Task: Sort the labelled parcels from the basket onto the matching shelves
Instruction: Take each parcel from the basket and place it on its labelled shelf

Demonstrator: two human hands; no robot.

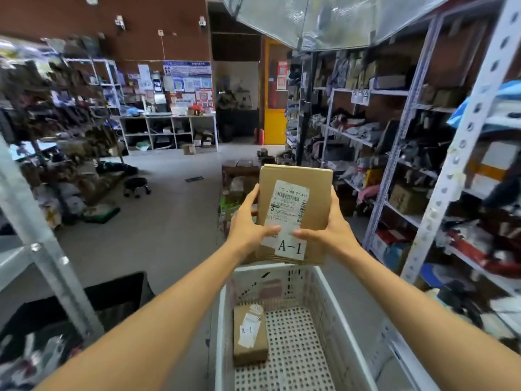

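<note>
I hold a flat brown cardboard parcel [313, 193] upright in front of me, above the far end of the basket. A white shipping label and a tag reading A-1 face me. My left hand [249, 221] grips its left edge and my right hand [331, 227] grips its right edge, thumbs on the label. Below stands a white perforated plastic basket [222, 320]. A smaller brown parcel [249, 337], also tagged A-1, lies on its floor at the left.
Metal shelving [439, 176] full of parcels runs along the right. A grey shelf post [36, 235] rises at the near left, with cluttered shelves [70, 131] behind it. A black stool [136, 186] and stacked boxes [239, 176] stand on the aisle floor ahead.
</note>
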